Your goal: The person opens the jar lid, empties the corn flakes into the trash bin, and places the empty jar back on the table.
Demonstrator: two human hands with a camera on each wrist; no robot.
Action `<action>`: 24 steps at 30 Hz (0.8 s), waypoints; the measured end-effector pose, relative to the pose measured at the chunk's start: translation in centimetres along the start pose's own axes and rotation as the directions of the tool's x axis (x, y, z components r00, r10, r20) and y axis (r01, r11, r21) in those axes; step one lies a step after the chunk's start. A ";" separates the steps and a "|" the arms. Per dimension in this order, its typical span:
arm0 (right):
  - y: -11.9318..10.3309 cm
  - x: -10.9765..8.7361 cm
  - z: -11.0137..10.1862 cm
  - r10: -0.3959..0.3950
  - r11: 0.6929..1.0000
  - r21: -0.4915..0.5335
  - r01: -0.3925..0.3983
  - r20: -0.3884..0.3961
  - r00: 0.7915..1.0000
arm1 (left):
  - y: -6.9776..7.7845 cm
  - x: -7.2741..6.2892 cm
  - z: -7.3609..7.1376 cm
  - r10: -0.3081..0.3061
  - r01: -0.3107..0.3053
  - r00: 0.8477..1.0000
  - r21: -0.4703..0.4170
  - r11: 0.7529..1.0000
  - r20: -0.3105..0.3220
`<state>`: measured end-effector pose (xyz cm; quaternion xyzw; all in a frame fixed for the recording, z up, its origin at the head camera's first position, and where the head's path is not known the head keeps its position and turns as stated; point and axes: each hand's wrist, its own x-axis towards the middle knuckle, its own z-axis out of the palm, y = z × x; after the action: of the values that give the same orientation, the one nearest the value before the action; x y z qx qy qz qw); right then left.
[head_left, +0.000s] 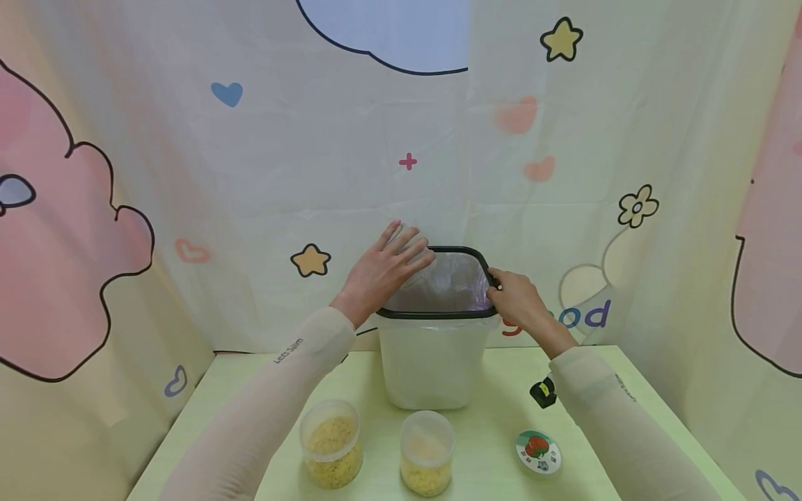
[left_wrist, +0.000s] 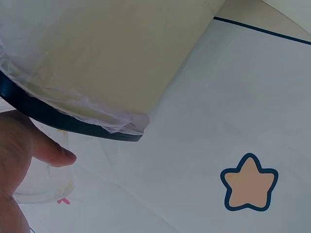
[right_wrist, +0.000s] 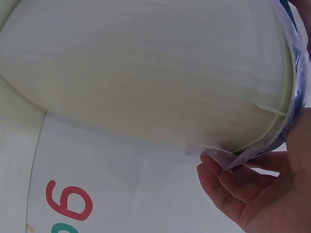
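A white bin [head_left: 432, 369] with a black rim [head_left: 438, 315] stands at the back of the table, lined with a thin translucent bag [head_left: 447, 278]. Over the rim's left side is my left hand [head_left: 391, 264], fingers spread around a clear plastic container [left_wrist: 48, 187]. In the left wrist view its thumb lies against that container's wall, just past the rim; the other fingers are mostly hidden there. At the bin's right side my right hand [head_left: 516, 296] grips the rim. Its fingers pinch the bag's folded-over edge [right_wrist: 226, 159] in the right wrist view.
Two clear tubs of yellow crumbs, a larger one [head_left: 332, 445] and a smaller one [head_left: 427, 456], stand in front of the bin. A round lid [head_left: 539, 452] with a red fruit picture and a small black object [head_left: 543, 393] lie to the right. A printed curtain [head_left: 351, 160] hangs behind.
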<state>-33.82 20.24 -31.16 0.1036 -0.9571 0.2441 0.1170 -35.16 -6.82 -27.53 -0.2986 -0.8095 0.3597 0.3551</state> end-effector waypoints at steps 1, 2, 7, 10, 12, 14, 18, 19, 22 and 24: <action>0.0 0.0 0.0 -0.001 1.000 0.000 0.001 0.000 1.000 | 0.0 0.0 0.0 0.004 -0.004 1.000 0.005 1.000 0.004; -0.1 0.0 0.0 -0.001 1.000 0.001 0.001 0.000 1.000 | 0.0 0.0 0.0 0.009 -0.009 1.000 0.007 1.000 0.007; -0.1 0.0 -0.1 -0.001 1.000 0.001 0.001 -0.001 1.000 | 0.1 -0.1 0.2 0.029 -0.029 0.999 0.015 0.999 0.018; -0.1 -0.1 0.0 0.001 1.000 0.001 -0.001 0.000 1.000 | 0.2 -0.1 0.2 0.032 -0.033 0.999 0.021 0.999 0.021; -0.2 -0.1 0.0 0.001 1.000 0.003 -0.001 0.003 1.000 | 0.2 0.0 0.3 0.037 -0.038 0.999 0.028 0.999 0.024; -0.2 -0.1 0.1 -0.002 1.000 0.007 0.002 0.007 1.000 | 0.2 0.0 0.3 0.047 -0.048 0.998 0.040 0.998 0.033; -0.2 -0.1 0.2 -0.004 1.000 0.002 0.004 0.006 1.000 | 0.4 0.2 0.3 0.069 -0.071 0.997 0.066 0.995 0.030; -0.1 -0.2 0.1 -0.004 1.000 -0.003 0.004 0.004 1.000 | 0.4 0.2 0.3 0.074 -0.076 0.997 0.073 0.994 0.027; -0.1 -0.2 0.0 -0.005 1.000 -0.015 0.005 -0.004 1.000 | 0.5 0.4 0.2 0.084 -0.085 0.996 0.089 0.992 0.021; -0.1 -0.1 0.0 -0.010 1.000 -0.017 0.010 -0.006 1.000 | 0.5 0.4 0.2 0.088 -0.091 0.996 0.105 0.990 0.025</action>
<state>-33.67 20.17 -31.20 0.1066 -0.9583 0.2355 0.1222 -35.44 -6.31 -27.86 -0.3115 -0.7786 0.4210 0.3457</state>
